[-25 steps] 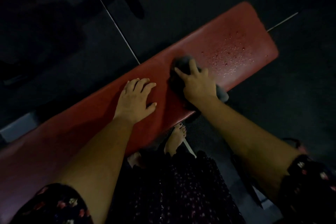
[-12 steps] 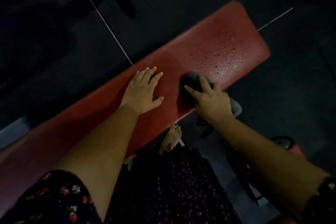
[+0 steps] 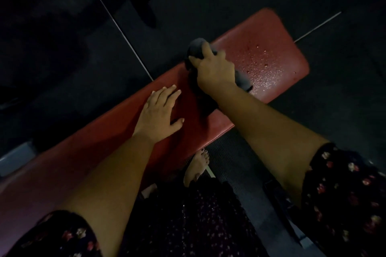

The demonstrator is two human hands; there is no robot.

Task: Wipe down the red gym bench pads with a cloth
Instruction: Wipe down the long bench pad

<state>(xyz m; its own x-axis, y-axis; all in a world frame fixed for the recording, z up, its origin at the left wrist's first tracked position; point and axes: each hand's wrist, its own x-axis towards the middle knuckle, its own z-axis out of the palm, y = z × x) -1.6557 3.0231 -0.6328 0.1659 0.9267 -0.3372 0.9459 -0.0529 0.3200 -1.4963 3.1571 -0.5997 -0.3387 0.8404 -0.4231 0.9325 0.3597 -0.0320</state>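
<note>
A long red bench pad [image 3: 269, 33] runs diagonally from the lower left to the upper right. Water droplets speckle its far end. A dark grey cloth [image 3: 196, 48] lies bunched on the pad near its far long edge, and my right hand [image 3: 215, 69] presses down on it with fingers curled over the top. My left hand [image 3: 159, 110] rests flat on the pad just left of the cloth, fingers spread, holding nothing.
Dark rubber floor surrounds the bench, with a thin pale seam line [image 3: 117, 21] running under it. A black machine part [image 3: 146, 6] stands at the top. My bare foot [image 3: 197, 166] stands beside the bench's near edge. A grey metal piece [image 3: 14, 158] shows at the left.
My right hand has pushed the cloth from the near edge of the pad across to its far edge. My left hand has stayed flat on the pad.
</note>
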